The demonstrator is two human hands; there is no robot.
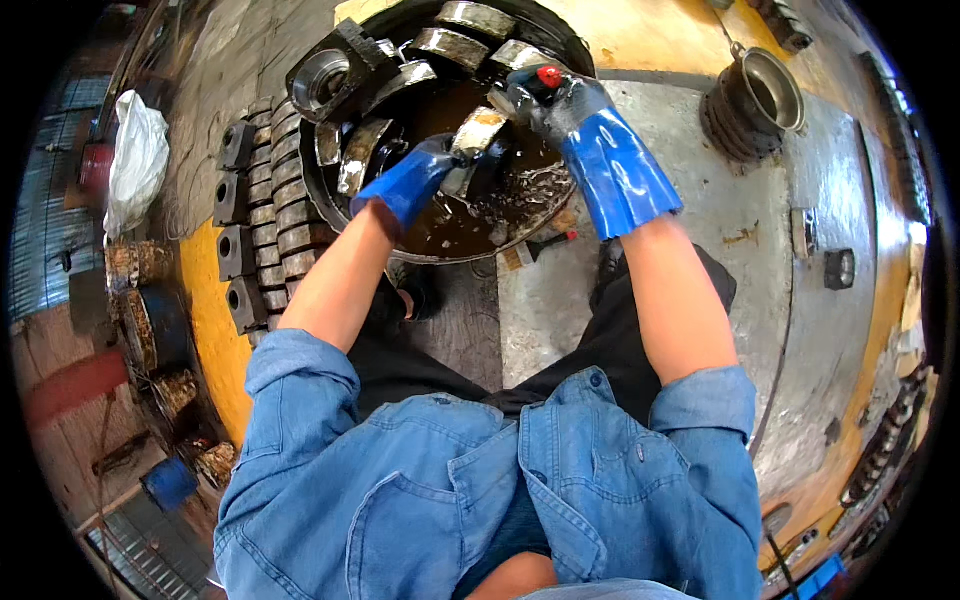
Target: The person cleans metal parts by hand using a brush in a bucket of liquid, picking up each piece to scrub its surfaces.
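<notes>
My left hand (430, 165), in a blue rubber glove, is closed on a curved metal ring piece (478, 132) above the dark liquid in a round tub (440, 259). The ring is wet and shiny, tilted on edge. My right hand (567, 105), gloved too, is closed just right of it around a brush (549, 76). Only the brush's red handle end shows clearly; its bristles are mostly hidden by the glove. Several metal rings (450, 47) stand in the tub along its far and left sides. A dark square block with a round bore (325, 82) rests at the tub's left rim.
Stacked rings (297, 205) and dark bored blocks (235, 252) line the floor at left. Another brush (537, 250) lies by the tub's near edge. A metal pot (752, 102) stands at right, near a small block (839, 269). A white bag (138, 165) is far left.
</notes>
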